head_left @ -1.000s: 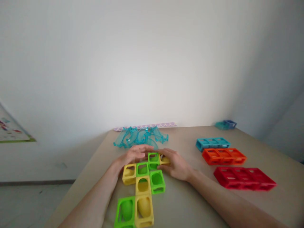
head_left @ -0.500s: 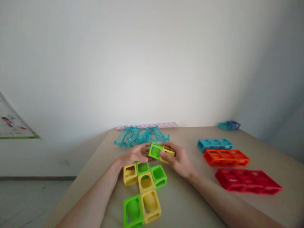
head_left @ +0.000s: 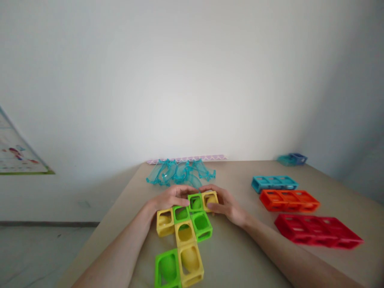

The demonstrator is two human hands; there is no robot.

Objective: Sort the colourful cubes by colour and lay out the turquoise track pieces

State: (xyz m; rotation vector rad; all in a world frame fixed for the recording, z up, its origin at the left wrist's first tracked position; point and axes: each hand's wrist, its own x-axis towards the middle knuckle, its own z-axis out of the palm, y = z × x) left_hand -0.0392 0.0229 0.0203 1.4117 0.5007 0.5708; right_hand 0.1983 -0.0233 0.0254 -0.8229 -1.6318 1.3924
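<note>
A flat cluster of green and yellow hollow cube blocks (head_left: 184, 234) lies on the beige table (head_left: 234, 256) in front of me. At its far end a joined pair, one green cube (head_left: 195, 202) and one yellow cube (head_left: 209, 199), sits down against the cluster. My left hand (head_left: 171, 197) rests on the far left side of the green cube, fingers curled over it. My right hand (head_left: 225, 205) grips the yellow cube from the right, thumb on its near face.
A pile of clear teal curved pieces (head_left: 179, 172) lies just beyond my hands. To the right lie a blue frame (head_left: 274, 183), an orange frame (head_left: 288, 200) and a red frame (head_left: 318, 231). Small blue blocks (head_left: 292, 159) sit at the far right corner. The wall stands close behind.
Half a second ago the green and yellow pair was lifted and tilted between my hands. Now it is lowered flat against the far end of the cluster.
</note>
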